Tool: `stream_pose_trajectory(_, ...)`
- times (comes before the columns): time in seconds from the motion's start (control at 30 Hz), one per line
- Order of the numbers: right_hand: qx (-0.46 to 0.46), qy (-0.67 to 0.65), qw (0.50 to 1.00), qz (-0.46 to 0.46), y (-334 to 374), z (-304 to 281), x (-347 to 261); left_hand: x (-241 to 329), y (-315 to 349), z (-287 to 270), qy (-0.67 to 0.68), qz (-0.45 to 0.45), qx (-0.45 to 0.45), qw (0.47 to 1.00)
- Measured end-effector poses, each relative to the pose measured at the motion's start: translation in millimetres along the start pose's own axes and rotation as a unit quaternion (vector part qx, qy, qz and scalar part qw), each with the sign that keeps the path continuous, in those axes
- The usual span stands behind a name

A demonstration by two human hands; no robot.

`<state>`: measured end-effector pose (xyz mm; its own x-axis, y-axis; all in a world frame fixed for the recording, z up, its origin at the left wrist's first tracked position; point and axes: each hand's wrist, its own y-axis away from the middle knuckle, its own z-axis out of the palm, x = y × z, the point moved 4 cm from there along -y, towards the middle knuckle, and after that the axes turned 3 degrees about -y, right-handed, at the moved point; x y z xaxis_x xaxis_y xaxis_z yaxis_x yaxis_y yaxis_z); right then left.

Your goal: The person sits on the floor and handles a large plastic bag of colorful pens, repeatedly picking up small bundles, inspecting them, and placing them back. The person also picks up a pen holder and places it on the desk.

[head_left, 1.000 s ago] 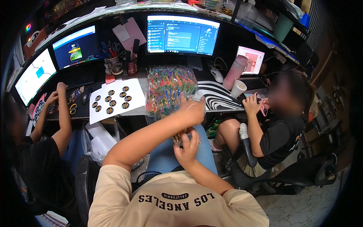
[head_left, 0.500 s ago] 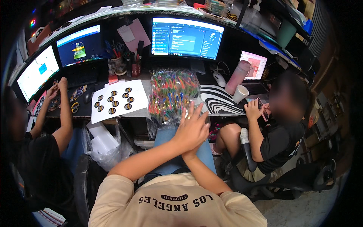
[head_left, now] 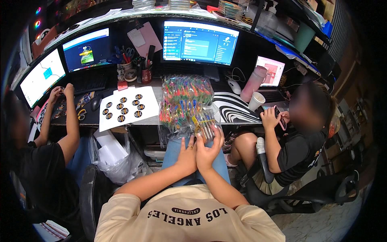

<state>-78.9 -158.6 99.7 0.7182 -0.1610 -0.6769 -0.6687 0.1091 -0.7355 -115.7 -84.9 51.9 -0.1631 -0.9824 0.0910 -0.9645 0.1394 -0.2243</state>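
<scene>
A clear plastic bag [head_left: 183, 90] packed with multicoloured, loop-like pieces lies across the front of the desk and hangs over its edge. At its near end, my right hand [head_left: 209, 152] closes its thumb and fingers round a small bundle of slim, clear-looking pieces [head_left: 206, 123] with a yellow band; their exact kind is unclear. Close against it, my left hand [head_left: 187, 156] has its fingers stretched toward the bag's lower edge, with a ring on one finger. Both hands are above my lap.
A white sheet with round black stickers [head_left: 147, 103] lies left of the bag. To the right are a striped mat [head_left: 231, 107], a white cup [head_left: 256, 101] and a pink bottle [head_left: 253, 84]. Seated persons work on both sides. A bag of paper [head_left: 117, 161] stands below the desk.
My left hand has moved down and left, off its place across the right hand. My right hand, before mostly covered, now shows with the banded bundle in it.
</scene>
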Motion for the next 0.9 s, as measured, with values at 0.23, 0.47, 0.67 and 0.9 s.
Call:
stream_pose_trajectory(0.23,0.04,0.012,0.999,0.024,-10,6,5,-7,-18,26,0.047,-0.021,-0.018,0.998)
stream_pose_trajectory(0.47,0.056,0.048,0.997,0.003,-3,-1,3,-1,-12,24,0.078,-0.011,-0.052,0.996)
stream_pose_trajectory(0.67,0.065,0.069,0.995,0.007,-4,-4,6,-3,-11,9,0.115,-0.015,-0.061,0.991)
stream_pose_trajectory(0.9,0.068,0.091,0.993,0.003,-5,-7,11,-28,-32,-33,0.176,-0.077,0.035,0.981)
